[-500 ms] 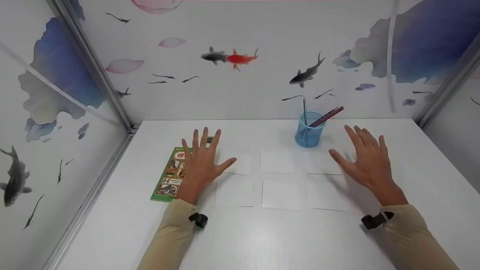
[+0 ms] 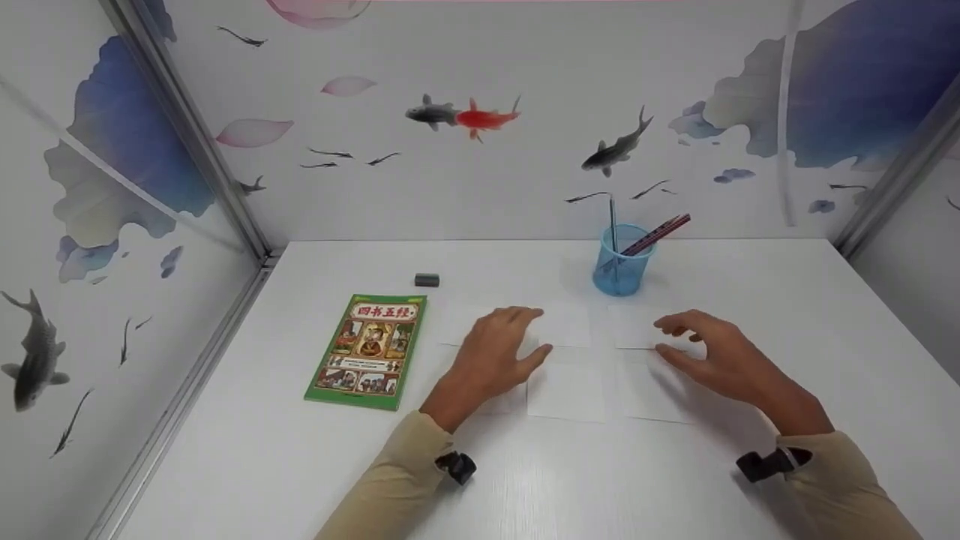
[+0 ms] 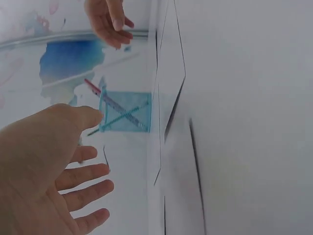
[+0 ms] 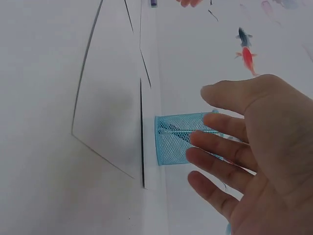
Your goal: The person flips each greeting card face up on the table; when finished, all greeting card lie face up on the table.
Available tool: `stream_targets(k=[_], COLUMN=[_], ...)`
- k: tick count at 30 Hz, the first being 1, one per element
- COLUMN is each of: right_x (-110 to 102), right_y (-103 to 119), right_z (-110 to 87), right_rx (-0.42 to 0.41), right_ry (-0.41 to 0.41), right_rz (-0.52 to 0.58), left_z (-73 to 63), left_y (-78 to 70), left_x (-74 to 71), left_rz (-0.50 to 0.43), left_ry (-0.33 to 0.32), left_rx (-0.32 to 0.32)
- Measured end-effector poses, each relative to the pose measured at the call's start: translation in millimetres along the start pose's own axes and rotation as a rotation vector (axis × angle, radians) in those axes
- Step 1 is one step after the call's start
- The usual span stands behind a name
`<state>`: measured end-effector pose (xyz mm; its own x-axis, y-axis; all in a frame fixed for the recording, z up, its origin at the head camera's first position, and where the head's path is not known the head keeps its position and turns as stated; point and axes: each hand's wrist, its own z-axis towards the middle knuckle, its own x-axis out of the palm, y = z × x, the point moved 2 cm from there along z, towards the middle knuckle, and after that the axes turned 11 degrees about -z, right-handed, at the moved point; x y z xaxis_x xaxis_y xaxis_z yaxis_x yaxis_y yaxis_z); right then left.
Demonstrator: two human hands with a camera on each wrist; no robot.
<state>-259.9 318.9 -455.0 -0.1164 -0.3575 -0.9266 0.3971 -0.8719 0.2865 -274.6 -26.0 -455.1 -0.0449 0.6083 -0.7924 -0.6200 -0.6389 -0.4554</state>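
Observation:
My left hand (image 2: 491,352) hovers over the white paper squares (image 2: 566,386), fingers loosely spread and holding nothing. Its forearm reaches in from the lower left. To the right, my right hand (image 2: 720,356) hangs above the right-hand papers with relaxed, slightly bent fingers and an empty palm. Several of these squares lie in two rows on the white table, partly covered by the hands. In the right wrist view, the fingers overlap a blue mesh pen cup (image 4: 178,139) that stands behind the papers.
A green-edged book (image 2: 367,352) lies flat on the left side of the table (image 2: 247,450). Behind it sits a small dark block (image 2: 427,280). Dark red pencils (image 2: 660,232) lean out of the cup. Painted wall panels (image 2: 495,187) border the back and sides.
My left hand has moved right, from over the book to above the papers, uncovering the book and dark block. My right hand has dropped slightly toward me, its fingers bending more.

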Motion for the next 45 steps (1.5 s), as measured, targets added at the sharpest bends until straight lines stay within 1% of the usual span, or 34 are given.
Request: stream_targets(k=[2,5,8,10,13,15,17,19,22,26,30,33,37,41,45], right_x=[3.4,8.3,12.2,13.1,13.3,12.7,12.5,12.0,11.9,12.7,10.8,9.5,9.6,8.4,7.9], right_y=[-1.6,-4.8,-8.1,-9.3,-10.7,-10.3,-9.3,-7.6,-5.5,-4.7,-1.7,1.4,3.2,4.3,2.8], right_z=[-2.6,-6.6,-9.0,-9.5,-9.9,-10.4,-10.5,-10.5,-10.8,-12.4,-13.9,-13.6,-11.7,-9.2,-5.3], right_rx=[0.002,0.019,0.033,0.028,0.024,0.018,0.012,-0.008,-0.028,-0.022,-0.014,-0.013,-0.002,0.027,0.056], right_ry=[0.064,0.153,0.220,0.241,0.250,0.254,0.259,0.260,0.260,0.294,0.344,0.367,0.389,0.397,0.382], right_rz=[0.029,0.040,0.036,0.035,0.035,0.039,0.039,0.038,0.031,0.021,-0.009,-0.045,-0.063,-0.022,0.060], left_z=[3.1,7.9,13.4,17.3,22.1,23.8,23.5,21.5,16.8,13.0,13.2,14.3,15.1,16.9,20.4], left_y=[-13.3,-32.6,-49.9,-59.5,-70.2,-74.9,-77.0,-77.3,-75.7,-73.9,-73.7,-73.7,-71.9,-70.5,-69.1], left_x=[12.4,32.0,50.5,61.3,73.7,78.9,82.0,82.9,83.3,84.0,84.4,83.7,81.6,80.7,81.0], left_rz=[-0.027,-0.048,-0.023,0.003,0.035,0.042,0.047,0.050,0.045,0.036,0.014,-0.013,-0.077,-0.142,-0.153], left_ry=[0.059,0.175,0.308,0.376,0.438,0.464,0.489,0.503,0.501,0.463,0.443,0.445,0.472,0.485,0.440], left_rx=[0.023,0.050,0.060,0.065,0.069,0.065,0.046,0.025,0.013,0.035,0.048,0.048,0.021,0.002,0.012])
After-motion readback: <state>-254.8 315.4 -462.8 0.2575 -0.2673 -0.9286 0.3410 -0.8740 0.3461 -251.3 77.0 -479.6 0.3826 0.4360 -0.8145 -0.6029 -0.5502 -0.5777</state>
